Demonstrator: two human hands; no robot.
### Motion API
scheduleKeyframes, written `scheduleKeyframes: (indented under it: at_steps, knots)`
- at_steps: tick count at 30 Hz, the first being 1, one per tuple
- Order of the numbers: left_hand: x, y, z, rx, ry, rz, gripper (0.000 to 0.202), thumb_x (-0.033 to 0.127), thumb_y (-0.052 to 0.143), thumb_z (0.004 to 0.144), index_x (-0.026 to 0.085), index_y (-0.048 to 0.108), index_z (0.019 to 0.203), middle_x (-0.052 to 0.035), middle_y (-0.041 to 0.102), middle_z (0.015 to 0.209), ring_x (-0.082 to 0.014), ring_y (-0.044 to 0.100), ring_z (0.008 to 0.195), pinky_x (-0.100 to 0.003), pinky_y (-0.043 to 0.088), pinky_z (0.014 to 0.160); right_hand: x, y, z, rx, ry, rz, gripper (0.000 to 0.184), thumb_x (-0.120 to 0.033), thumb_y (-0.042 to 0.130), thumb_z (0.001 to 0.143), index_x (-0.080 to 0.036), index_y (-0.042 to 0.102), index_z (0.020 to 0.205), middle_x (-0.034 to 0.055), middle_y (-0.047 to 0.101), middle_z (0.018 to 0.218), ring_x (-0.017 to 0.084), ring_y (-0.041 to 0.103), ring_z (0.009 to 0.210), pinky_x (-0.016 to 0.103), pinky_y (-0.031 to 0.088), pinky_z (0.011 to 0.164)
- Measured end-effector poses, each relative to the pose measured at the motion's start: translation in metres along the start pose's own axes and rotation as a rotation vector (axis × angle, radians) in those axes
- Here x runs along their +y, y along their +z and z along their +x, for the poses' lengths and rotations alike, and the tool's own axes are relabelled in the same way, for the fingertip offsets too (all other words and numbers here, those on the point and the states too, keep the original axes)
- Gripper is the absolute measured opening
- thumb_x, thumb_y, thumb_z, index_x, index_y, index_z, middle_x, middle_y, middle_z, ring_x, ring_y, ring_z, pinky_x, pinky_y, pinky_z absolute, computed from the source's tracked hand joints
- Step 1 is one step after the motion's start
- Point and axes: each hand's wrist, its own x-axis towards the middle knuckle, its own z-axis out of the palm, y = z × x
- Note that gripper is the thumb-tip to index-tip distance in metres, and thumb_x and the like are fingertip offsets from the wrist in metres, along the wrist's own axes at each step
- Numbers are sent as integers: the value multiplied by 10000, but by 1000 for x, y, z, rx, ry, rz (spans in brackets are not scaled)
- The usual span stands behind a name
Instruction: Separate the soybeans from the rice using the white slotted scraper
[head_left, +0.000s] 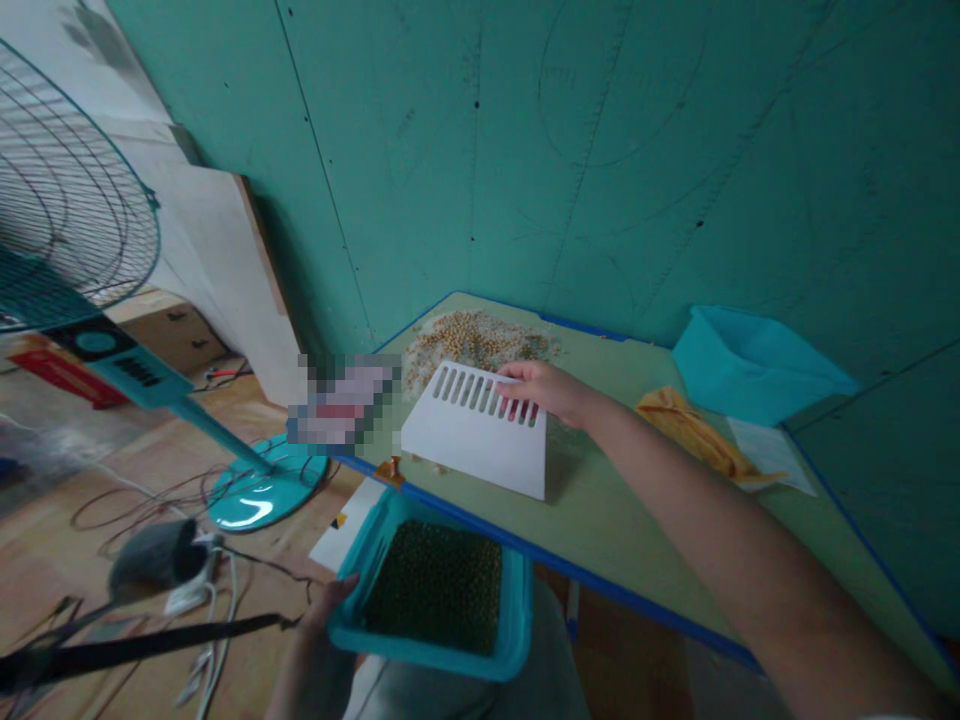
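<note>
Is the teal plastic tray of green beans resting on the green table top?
No, the teal plastic tray sits below the table edge on the person's lap, left hand at its rim.

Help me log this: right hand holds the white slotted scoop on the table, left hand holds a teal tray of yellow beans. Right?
Wrong bean colour: in the head view the teal tray in the left hand holds dark green beans. The right hand does hold the white slotted scoop.

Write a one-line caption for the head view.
Right hand holds a white slotted scraper by yellow beans on the table; left hand holds a teal tray of green beans.
</note>
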Motion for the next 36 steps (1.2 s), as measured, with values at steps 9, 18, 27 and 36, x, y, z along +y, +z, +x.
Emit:
scheduleKeyframes:
  at_steps: [9,18,27,36]
  knots:
    - [0,-11,6,-72,-50,-29,269,200,584,679,130,685,919,-54,754,806,-305,616,954,-392,508,785,3,-4,2,47,4,6,52,-193,486,805,-168,524,779,-33,558,601,59,506,456,163,352,405]
    - [9,2,-7,-38,-7,-17,281,184,579,670,152,679,930,-44,755,755,-317,629,922,-424,504,784,0,2,0,-14,10,24,48,-193,489,800,-169,527,782,-34,562,590,60,497,446,168,362,414]
    - [7,-5,-1,-93,-38,-55,327,199,592,675,150,654,992,-27,752,793,-283,657,841,-364,524,719,1,5,0,-53,-15,40,36,-189,503,793,-169,531,783,-36,558,590,63,499,453,176,377,428]
    - [10,0,-7,-76,-8,-84,356,156,574,693,133,627,1044,-14,754,740,-259,656,850,-327,524,717,0,8,-1,-90,-17,51,27,-188,510,789,-169,527,783,-37,561,571,63,492,442,172,370,418]
